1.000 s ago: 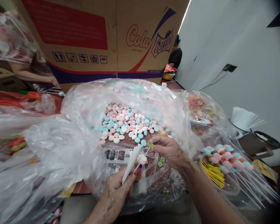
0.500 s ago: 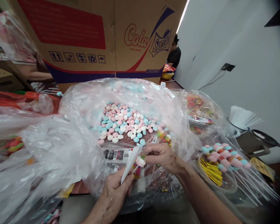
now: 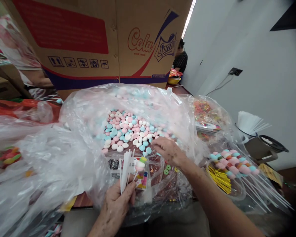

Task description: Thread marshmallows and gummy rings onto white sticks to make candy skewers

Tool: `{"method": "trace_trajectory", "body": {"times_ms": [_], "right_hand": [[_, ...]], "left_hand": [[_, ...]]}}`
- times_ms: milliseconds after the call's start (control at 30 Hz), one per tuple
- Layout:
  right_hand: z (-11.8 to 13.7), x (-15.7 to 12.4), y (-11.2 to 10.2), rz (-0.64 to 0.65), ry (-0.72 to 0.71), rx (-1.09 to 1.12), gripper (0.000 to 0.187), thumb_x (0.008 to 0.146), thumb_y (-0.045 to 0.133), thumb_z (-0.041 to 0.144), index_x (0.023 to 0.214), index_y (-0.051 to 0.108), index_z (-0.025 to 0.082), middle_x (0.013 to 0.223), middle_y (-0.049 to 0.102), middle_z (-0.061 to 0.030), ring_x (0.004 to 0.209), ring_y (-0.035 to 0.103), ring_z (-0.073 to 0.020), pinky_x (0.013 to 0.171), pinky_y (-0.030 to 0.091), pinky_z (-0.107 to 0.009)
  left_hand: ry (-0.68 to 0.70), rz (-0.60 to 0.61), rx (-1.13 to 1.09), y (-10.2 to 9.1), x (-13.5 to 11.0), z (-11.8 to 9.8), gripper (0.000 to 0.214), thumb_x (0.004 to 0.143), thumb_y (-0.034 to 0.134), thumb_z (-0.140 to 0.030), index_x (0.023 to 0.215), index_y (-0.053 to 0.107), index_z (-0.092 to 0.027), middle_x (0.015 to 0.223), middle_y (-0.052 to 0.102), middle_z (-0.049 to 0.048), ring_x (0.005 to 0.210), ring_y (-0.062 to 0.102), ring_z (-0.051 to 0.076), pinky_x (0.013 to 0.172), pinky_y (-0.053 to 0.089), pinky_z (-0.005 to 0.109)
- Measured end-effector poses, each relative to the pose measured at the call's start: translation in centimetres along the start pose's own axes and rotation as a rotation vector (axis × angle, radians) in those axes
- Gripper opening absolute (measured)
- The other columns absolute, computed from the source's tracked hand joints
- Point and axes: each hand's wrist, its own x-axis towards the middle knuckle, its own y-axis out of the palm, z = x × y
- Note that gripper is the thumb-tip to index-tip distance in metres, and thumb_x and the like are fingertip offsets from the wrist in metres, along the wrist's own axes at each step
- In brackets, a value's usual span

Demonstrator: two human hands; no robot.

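Note:
My left hand (image 3: 118, 202) is closed round a bunch of white sticks (image 3: 125, 168); one stick carries a pink sweet topped by a green ring (image 3: 140, 163). My right hand (image 3: 169, 149) reaches with curled fingers into the open clear plastic bag (image 3: 88, 108), at the near edge of the pile of pink, blue and white round sweets (image 3: 128, 130). What its fingertips hold is hidden. Loose green ring sweets (image 3: 166, 170) lie just below that hand.
A large Cola cardboard box (image 3: 88, 42) stands behind the bag. Finished sweet sticks (image 3: 233, 163) lie at the right beside gold twist ties (image 3: 218, 179) and a holder of white sticks (image 3: 249, 123). Other people sit at far left (image 3: 17, 49) and at the back (image 3: 179, 59).
My right hand left the stick after putting a green ring on top of the pink sweet, and moved up to the pile. My left hand turned the sticks more upright.

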Motion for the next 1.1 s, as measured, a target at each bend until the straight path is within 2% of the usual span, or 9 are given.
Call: {"method": "trace_trajectory", "body": {"times_ms": [100, 200, 267, 333, 400, 467, 600, 900, 1100], "right_hand": [[-0.2, -0.3, 0.6, 0.099, 0.007, -0.292, 0.012, 0.087, 0.056, 0.012, 0.09, 0.067, 0.016, 0.096, 0.066, -0.009, 0.094, 0.058, -0.0229, 0.082, 0.042, -0.032], [-0.7, -1.4, 1.2, 0.134, 0.05, -0.406, 0.013, 0.085, 0.057, 0.011, 0.093, 0.065, 0.016, 0.102, 0.065, -0.0111, 0.097, 0.057, -0.0246, 0.081, 0.042, -0.032], [-1.1, -1.8, 1.5, 0.137, 0.081, -0.4, 0.014, 0.085, 0.055, 0.009, 0.091, 0.065, 0.017, 0.098, 0.064, -0.0096, 0.091, 0.058, -0.0231, 0.077, 0.042, -0.031], [-1.2, -1.8, 1.8, 0.064, 0.091, -0.336, 0.016, 0.085, 0.053, 0.008, 0.091, 0.064, 0.018, 0.097, 0.063, -0.0075, 0.087, 0.058, -0.0214, 0.076, 0.042, -0.03], [-1.0, -1.4, 2.1, -0.044, 0.057, -0.231, 0.018, 0.085, 0.053, 0.008, 0.095, 0.064, 0.019, 0.098, 0.063, -0.006, 0.089, 0.058, -0.0206, 0.08, 0.043, -0.03], [-0.7, -0.9, 2.5, -0.095, -0.016, -0.139, 0.02, 0.085, 0.053, 0.007, 0.097, 0.063, 0.018, 0.098, 0.062, -0.0055, 0.092, 0.058, -0.0201, 0.083, 0.043, -0.03], [-0.4, -0.2, 3.7, -0.046, -0.129, -0.106, 0.022, 0.085, 0.051, 0.002, 0.095, 0.062, 0.017, 0.098, 0.06, -0.0068, 0.094, 0.057, -0.0198, 0.084, 0.044, -0.03], [-0.1, 0.1, 5.1, -0.021, -0.165, -0.276, 0.017, 0.088, 0.054, 0.005, 0.096, 0.062, 0.018, 0.097, 0.065, -0.0079, 0.095, 0.057, -0.0227, 0.083, 0.044, -0.031], [-0.3, 0.2, 4.6, -0.096, -0.067, -0.266, 0.021, 0.083, 0.053, 0.004, 0.098, 0.059, 0.016, 0.095, 0.065, -0.0094, 0.092, 0.057, -0.0237, 0.082, 0.043, -0.032]], "left_hand": [[-0.031, 0.017, -0.027, -0.1, 0.1, -0.1, 0.039, 0.074, 0.072, -0.05, 0.089, 0.068, -0.014, 0.038, 0.05, -0.0076, 0.035, 0.032, 0.008, 0.04, 0.019, 0.021], [-0.078, 0.046, -0.023, -0.2, 0.1, -0.4, 0.042, 0.073, 0.073, -0.053, 0.09, 0.066, -0.015, 0.04, 0.051, -0.0071, 0.034, 0.031, 0.008, 0.036, 0.015, 0.021], [-0.084, 0.05, -0.029, -0.2, 0.1, -0.6, 0.045, 0.07, 0.075, -0.055, 0.089, 0.066, -0.015, 0.039, 0.051, -0.0065, 0.035, 0.032, 0.008, 0.035, 0.015, 0.02], [-0.086, 0.034, -0.024, -0.1, -0.1, -0.8, 0.045, 0.07, 0.075, -0.055, 0.089, 0.067, -0.015, 0.039, 0.051, -0.0068, 0.033, 0.032, 0.008, 0.034, 0.014, 0.02], [-0.097, 0.015, -0.016, -0.1, -0.2, -0.9, 0.044, 0.072, 0.074, -0.054, 0.091, 0.067, -0.015, 0.039, 0.051, -0.0075, 0.031, 0.03, 0.007, 0.033, 0.014, 0.021], [-0.097, 0.009, -0.023, 0.0, -0.3, -0.9, 0.042, 0.073, 0.073, -0.053, 0.091, 0.067, -0.016, 0.04, 0.052, -0.0078, 0.03, 0.029, 0.007, 0.034, 0.014, 0.021], [-0.031, 0.007, -0.089, 0.3, -0.1, -0.7, 0.04, 0.071, 0.076, -0.049, 0.087, 0.067, -0.014, 0.037, 0.051, -0.007, 0.035, 0.034, 0.007, 0.04, 0.018, 0.021], [-0.078, 0.014, -0.044, 0.3, -0.3, -1.2, 0.037, 0.074, 0.072, -0.049, 0.087, 0.064, -0.016, 0.039, 0.049, -0.0087, 0.033, 0.028, 0.007, 0.038, 0.013, 0.022], [-0.066, 0.01, -0.031, 0.1, 0.1, -0.6, 0.043, 0.07, 0.073, -0.055, 0.087, 0.063, -0.016, 0.037, 0.047, -0.0087, 0.033, 0.027, 0.007, 0.036, 0.011, 0.021]]}}
